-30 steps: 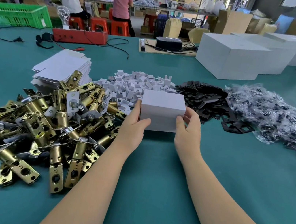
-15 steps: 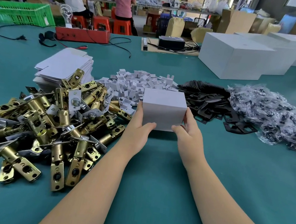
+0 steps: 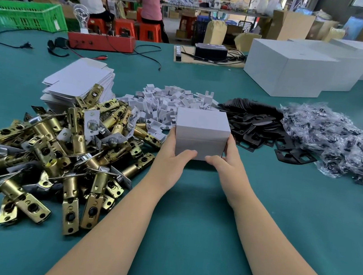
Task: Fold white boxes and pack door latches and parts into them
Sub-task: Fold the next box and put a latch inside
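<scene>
The left hand [image 3: 174, 157] and right hand [image 3: 227, 162] hold the small white box [image 3: 201, 132], now shut, between them on the tabletop [image 3: 188, 209] near the gold latches [image 3: 55, 154], so next it likely gets set aside.

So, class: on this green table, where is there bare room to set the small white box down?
Bare mat lies in front of the small white box, between the brass latch pile and the table's near edge, stretching right below the bagged parts. Behind the box it is crowded: white clips, black plates.
</scene>
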The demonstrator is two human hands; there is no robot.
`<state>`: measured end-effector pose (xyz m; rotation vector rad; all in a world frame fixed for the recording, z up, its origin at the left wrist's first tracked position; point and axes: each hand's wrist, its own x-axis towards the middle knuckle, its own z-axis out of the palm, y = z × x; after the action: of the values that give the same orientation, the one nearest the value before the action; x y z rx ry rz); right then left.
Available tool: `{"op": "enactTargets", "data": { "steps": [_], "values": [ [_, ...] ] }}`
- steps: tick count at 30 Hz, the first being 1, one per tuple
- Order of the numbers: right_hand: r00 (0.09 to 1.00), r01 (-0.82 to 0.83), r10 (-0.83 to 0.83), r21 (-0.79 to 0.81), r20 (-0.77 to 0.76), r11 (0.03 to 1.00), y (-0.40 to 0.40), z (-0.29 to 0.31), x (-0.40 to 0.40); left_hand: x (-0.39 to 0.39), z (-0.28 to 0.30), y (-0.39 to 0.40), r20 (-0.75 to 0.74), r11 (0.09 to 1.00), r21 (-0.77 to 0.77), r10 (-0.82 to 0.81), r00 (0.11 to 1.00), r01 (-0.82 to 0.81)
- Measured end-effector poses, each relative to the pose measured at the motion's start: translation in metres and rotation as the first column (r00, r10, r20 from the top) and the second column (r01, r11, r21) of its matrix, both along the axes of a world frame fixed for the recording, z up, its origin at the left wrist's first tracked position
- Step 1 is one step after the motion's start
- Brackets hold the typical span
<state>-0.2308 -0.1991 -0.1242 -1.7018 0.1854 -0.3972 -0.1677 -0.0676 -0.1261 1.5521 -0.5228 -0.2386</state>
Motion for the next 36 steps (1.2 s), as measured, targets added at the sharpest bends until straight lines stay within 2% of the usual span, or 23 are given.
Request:
{"op": "enactTargets", "data": {
  "steps": [10, 12, 15, 18, 25, 29, 36],
  "values": [
    [0.999, 0.021, -0.022, -0.024, -0.029, 1.000, -0.004, -0.004, 0.000, 0.000, -0.003, 0.001, 0.045, 1.000, 0.030, 0.005, 0.999, -0.007],
    [0.998, 0.033, -0.035, -0.032, -0.049, 0.999, -0.005, -0.006, 0.001, 0.004, -0.006, 0.002, 0.110, 0.991, 0.077, 0.100, 0.989, -0.109],
    [0.997, 0.039, -0.042, -0.037, -0.067, 0.999, -0.006, -0.006, 0.001, 0.016, -0.011, 0.005, 0.189, 0.928, 0.169, 0.300, 0.935, -0.332],
    [0.998, 0.027, -0.029, -0.027, -0.063, 0.999, -0.004, -0.004, 0.000, 0.023, -0.017, 0.005, 0.238, 0.890, 0.178, 0.375, 0.896, -0.420],
    [0.997, 0.014, -0.014, -0.004, -0.078, 1.000, -0.004, -0.007, 0.001, 0.022, -0.018, 0.003, 0.217, 0.873, 0.163, 0.422, 0.880, -0.459],
    [0.992, 0.035, -0.031, 0.031, -0.122, 0.999, -0.005, -0.010, 0.004, 0.021, -0.017, 0.001, 0.282, 0.843, 0.245, 0.410, 0.867, -0.478],
    [0.985, 0.074, -0.074, -0.005, -0.156, 0.997, -0.010, -0.015, 0.007, 0.020, -0.016, 0.002, 0.324, 0.819, 0.330, 0.369, 0.871, -0.469]
  ]
}}
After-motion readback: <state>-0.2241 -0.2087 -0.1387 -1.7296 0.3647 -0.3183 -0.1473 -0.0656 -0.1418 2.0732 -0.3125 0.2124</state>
